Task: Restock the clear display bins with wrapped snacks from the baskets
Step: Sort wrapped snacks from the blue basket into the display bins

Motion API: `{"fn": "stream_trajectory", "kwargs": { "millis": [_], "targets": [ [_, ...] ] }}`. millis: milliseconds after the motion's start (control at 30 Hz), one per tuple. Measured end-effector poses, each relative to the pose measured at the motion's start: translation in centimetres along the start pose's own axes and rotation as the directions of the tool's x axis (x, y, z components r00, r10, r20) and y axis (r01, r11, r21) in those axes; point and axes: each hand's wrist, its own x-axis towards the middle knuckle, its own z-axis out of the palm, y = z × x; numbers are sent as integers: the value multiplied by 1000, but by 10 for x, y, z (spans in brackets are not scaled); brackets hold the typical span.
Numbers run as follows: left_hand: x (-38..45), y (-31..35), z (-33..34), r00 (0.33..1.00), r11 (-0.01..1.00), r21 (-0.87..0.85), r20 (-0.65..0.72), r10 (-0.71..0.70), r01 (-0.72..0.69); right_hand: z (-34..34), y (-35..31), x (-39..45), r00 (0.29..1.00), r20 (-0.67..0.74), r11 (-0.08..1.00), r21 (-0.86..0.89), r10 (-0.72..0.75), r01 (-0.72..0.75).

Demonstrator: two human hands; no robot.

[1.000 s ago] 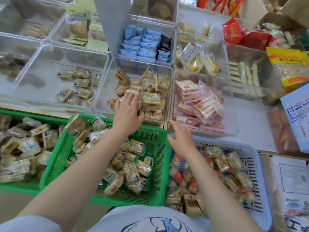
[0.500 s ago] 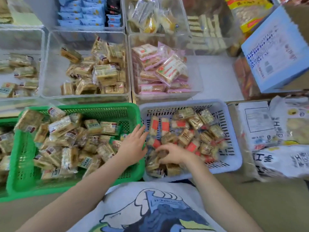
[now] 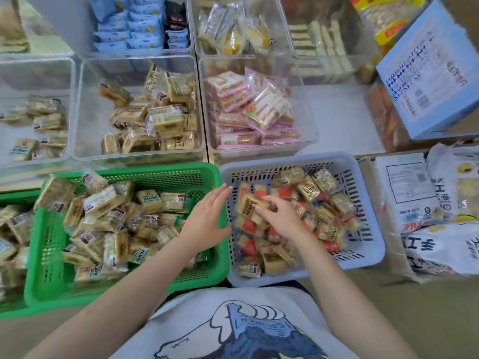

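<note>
A pale blue basket in front of me holds several wrapped snacks, some tan, some with red. My right hand is inside it and grips a tan wrapped snack lifted above the pile. My left hand hovers with straight fingers over the right wall of the green basket, which is full of tan wrapped snacks. Behind the baskets stand clear bins: one with tan snacks and one with pink-wrapped snacks.
A second green basket sits at far left. Another clear bin at left holds a few snacks. Bins further back hold blue packets and yellow cakes. A blue box and white bags lie on the right.
My view has tilted down from the bins to the baskets. My left hand left the tan-snack bin. My right hand went into the blue basket and picked up a tan snack.
</note>
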Motion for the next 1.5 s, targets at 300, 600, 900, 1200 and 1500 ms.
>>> {"fn": "stream_trajectory", "kwargs": {
  "millis": [300, 600, 900, 1200, 1500],
  "targets": [
    [0, -3, -68, 900, 995, 103, -434, 31, 15, 12, -124, 27, 959, 42, 955, 117, -279, 273],
    [42, -58, -181, 666, 986, -58, -731, -149, 156, 52, -149, 79, 902, -32, 825, -421, -430, 378],
    [77, -91, -176, 905, 908, 164, -260, -338, 386, 57, -139, 79, 900, -70, 802, -488, -430, 345],
    [17, -24, -117, 916, 998, 12, -399, -53, 63, 27, -125, 53, 876, -176, 867, -325, -448, 378],
    [-16, 33, 12, 999, 999, -43, 51, -6, 8, -15, -18, -16, 997, 52, 848, -530, 64, -27]
  ]
}}
